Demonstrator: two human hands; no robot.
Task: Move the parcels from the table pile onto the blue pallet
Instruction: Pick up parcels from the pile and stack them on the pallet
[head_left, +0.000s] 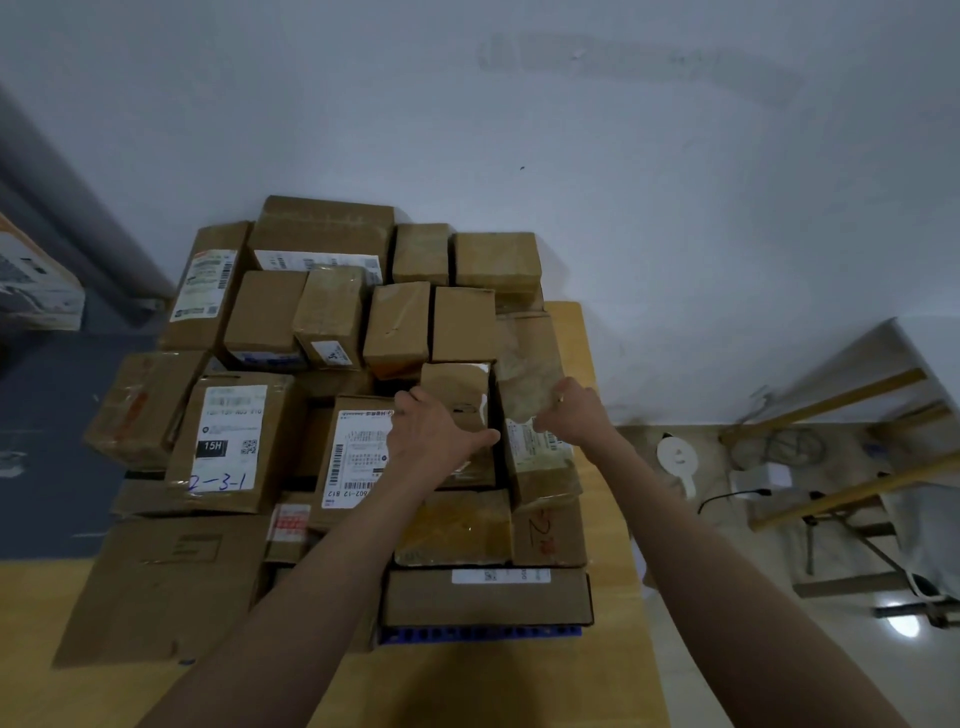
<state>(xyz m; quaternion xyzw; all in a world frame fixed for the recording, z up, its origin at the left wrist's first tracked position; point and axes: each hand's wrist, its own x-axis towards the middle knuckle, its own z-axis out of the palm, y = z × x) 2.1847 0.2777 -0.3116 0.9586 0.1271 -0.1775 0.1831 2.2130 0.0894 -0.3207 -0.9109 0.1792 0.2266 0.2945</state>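
hands: 2 | left hand (434, 434) clasps small parcel (457, 397) mid-pile; right hand (571, 410) grips taped parcel (530, 384) beside it | parcels: roughly 20, lower ones hidden | blue pallet (478, 634): 1, only front edge visible | worktop (597, 597)

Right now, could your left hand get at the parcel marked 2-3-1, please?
Probably yes: the left hand is on a small parcel nearby, and the 2-3-1 parcel sits atop the pile with nothing over it.
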